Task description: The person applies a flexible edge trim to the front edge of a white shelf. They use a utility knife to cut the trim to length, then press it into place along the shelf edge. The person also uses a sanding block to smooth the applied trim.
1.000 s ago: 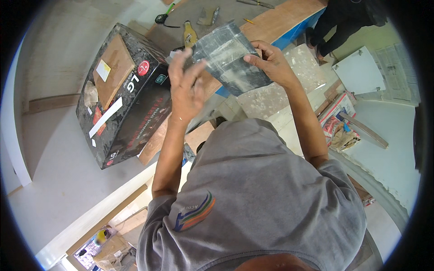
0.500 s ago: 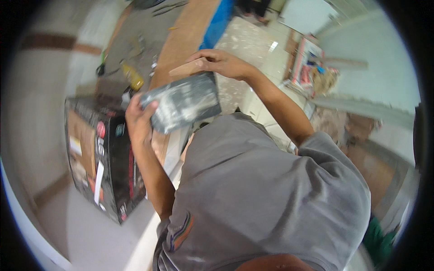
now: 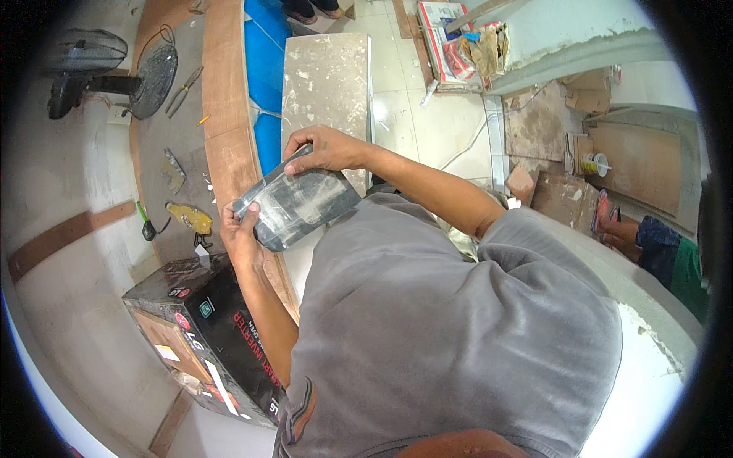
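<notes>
A dark grey rectangular sheet (image 3: 313,200), smeared with whitish dust and looking like worn sandpaper, is held in front of my chest. My left hand (image 3: 243,235) grips its near left end, the thumb on top and the fingers underneath. At the upper edge, my right hand (image 3: 327,149) pinches the sheet between thumb and curled fingers. The upper left part seems folded or doubled over. Whatever lies beneath the sheet is hidden from view. Below both hands runs a long plywood strip (image 3: 229,164).
On the grey surface at left lie pliers (image 3: 183,91), a yellow bottle (image 3: 189,217) and a green-handled tool (image 3: 145,223). A fan (image 3: 85,53) stands beyond. A black carton (image 3: 221,328) sits near left. A dusty board (image 3: 324,84) is ahead; another person's leg (image 3: 622,233) shows at right.
My right hand has come down onto the sheet's upper edge; the tan wooden piece it held no longer shows. The sheet has tilted, and the view has shifted.
</notes>
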### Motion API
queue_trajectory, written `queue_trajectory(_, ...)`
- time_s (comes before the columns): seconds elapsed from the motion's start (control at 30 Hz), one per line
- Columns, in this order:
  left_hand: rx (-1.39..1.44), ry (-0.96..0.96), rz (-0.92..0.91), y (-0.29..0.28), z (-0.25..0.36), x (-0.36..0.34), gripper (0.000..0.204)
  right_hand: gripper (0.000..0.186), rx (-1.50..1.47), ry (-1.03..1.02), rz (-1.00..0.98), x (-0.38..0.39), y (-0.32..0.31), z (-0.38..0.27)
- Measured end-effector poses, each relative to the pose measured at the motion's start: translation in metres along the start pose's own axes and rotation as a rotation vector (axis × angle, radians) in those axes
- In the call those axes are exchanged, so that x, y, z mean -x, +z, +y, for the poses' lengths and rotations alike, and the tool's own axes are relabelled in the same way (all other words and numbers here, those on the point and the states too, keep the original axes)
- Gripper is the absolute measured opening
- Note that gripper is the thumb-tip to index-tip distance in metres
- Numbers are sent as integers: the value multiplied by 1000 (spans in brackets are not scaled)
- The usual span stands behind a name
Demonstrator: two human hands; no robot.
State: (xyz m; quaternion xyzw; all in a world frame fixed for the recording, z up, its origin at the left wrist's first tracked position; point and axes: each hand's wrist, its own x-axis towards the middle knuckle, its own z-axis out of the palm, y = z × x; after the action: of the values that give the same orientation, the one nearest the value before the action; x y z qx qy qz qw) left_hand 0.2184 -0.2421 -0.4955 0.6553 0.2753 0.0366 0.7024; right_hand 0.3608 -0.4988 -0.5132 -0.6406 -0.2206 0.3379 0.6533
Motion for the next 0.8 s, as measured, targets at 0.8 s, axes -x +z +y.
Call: queue_trajectory(0.8, -709, 307, -141, 35, 101, 30, 24, 42, 164, -144, -90, -1, 18, -70)
